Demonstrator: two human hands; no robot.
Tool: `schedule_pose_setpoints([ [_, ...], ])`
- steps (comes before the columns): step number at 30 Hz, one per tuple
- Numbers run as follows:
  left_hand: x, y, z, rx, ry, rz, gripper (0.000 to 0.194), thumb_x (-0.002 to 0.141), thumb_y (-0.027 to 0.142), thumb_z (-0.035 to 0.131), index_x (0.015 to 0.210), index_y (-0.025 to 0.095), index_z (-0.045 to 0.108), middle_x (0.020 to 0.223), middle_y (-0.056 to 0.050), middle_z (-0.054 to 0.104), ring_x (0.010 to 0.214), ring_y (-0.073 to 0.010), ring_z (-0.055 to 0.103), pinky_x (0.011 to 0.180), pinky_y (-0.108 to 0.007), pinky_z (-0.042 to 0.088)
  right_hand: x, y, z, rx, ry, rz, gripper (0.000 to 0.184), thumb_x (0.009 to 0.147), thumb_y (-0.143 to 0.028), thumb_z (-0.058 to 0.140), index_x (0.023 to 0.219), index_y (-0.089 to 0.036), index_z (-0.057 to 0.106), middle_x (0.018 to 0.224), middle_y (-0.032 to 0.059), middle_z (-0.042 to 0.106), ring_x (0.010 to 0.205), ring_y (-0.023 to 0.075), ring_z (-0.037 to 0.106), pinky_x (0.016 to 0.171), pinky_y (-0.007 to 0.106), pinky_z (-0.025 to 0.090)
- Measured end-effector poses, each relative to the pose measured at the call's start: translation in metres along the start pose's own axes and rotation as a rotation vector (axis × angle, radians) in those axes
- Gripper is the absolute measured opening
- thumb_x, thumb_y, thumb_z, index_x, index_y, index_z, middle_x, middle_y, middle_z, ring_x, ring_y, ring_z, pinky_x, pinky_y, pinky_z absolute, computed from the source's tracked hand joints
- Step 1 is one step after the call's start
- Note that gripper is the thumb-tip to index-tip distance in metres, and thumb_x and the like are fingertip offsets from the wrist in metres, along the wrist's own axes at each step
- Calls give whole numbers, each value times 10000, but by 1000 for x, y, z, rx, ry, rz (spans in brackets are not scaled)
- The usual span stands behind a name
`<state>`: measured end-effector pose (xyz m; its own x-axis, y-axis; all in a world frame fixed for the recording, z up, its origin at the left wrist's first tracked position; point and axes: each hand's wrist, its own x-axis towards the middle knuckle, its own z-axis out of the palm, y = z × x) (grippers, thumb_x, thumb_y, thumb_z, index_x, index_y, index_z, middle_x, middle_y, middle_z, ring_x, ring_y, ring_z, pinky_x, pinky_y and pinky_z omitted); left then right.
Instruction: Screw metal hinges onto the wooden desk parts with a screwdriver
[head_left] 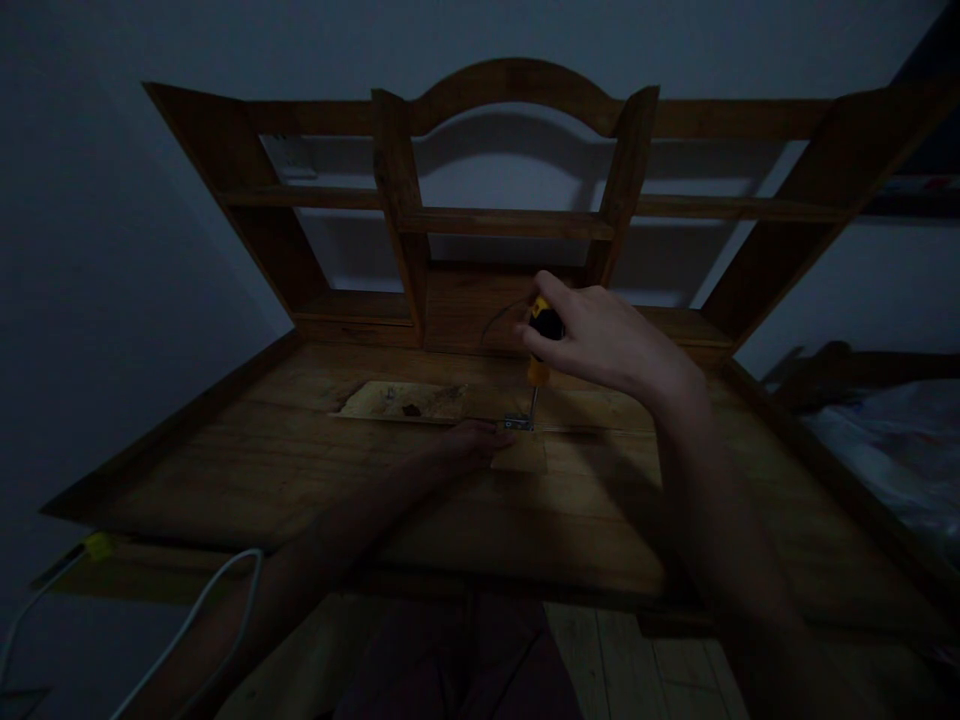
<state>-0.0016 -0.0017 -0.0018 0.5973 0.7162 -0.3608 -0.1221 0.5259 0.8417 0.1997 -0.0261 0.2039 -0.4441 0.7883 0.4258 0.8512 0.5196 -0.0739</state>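
My right hand (pixel 592 330) is closed around the yellow-and-black handle of a screwdriver (pixel 538 372). The screwdriver stands nearly upright, its shaft reaching down to the right end of a small metal bracket (pixel 517 423). Low beside the bracket's left end is my left hand (pixel 472 442), fingers drawn together and pinching at it; the dim light hides the exact grip. Just in front of the bracket, a small pale wooden piece (pixel 520 457) lies on the wooden desktop (pixel 360 480).
A wooden shelf unit (pixel 510 222) rises along the desk's back. Left of the bracket is a rough, pale opening or damaged patch (pixel 405 400) in the desktop. A white cable (pixel 217 580) loops over the front left. Clear plastic (pixel 885 450) lies at right.
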Motion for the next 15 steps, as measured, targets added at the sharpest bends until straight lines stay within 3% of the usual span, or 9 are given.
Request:
schedule_pose_setpoints([
  [5, 3, -2, -3, 4, -21, 20, 307, 775, 291, 868, 993, 96, 773, 1107, -154, 771, 992, -241, 747, 939, -338, 572, 1, 1, -2, 79, -45, -57, 352, 953, -328, 509, 1276, -194, 545, 1101, 110, 699, 980, 275, 648, 840, 371, 456],
  [12, 1, -1, -3, 22, -27, 21, 340, 777, 319, 866, 1026, 107, 773, 1143, -156, 764, 1033, -262, 740, 952, -353, 571, 0, 3, 1, -31, 14, 4, 397, 1000, -492, 484, 1239, -188, 572, 924, 108, 699, 843, 284, 657, 763, 374, 455],
  [15, 1, -1, -3, 13, 0, 8, 347, 756, 307, 881, 1016, 104, 773, 1121, -152, 770, 1021, -263, 744, 944, -355, 575, 1, 5, -1, -41, 16, 21, 377, 985, -446, 491, 1231, -179, 592, 956, 114, 713, 878, 292, 665, 791, 384, 463],
])
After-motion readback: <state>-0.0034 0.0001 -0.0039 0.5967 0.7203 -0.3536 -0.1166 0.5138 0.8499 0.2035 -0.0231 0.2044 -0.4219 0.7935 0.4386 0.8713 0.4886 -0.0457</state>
